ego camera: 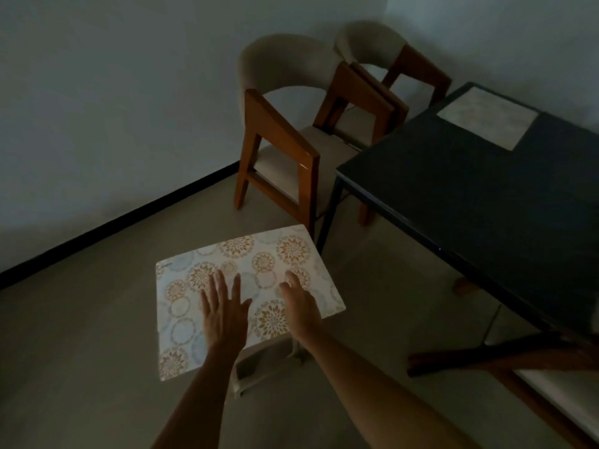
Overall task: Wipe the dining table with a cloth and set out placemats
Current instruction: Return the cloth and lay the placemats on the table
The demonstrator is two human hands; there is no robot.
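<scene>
**Both hands flat over floral placemat on small stand**

Left hand (223, 311): fingers straight and spread, palm down on the floral placemat (246, 286), near its middle. Holding nothing. Whether the palm presses or just hovers, can't tell.

Right hand (299, 306): fingers extended and relaxed, also palm down over the same placemat, just beside the left hand, toward the mat's right edge. No grip on anything.

The placemat lies directly under both hands, extending forward and to the left of them. It sits on a small pale stand (269, 367), whose base shows just below the wrists, between the forearms.

Dark dining surface (470, 196) is well apart, forward and to the right of the right hand. A second placemat (487, 118) lies flat on its far end, farthest from both hands.

Two wooden chairs with beige upholstery: nearer chair (285, 131) straight ahead of the hands, beyond the mat; farther chair (385, 56) behind it by the wall corner. Scene is dim.
</scene>
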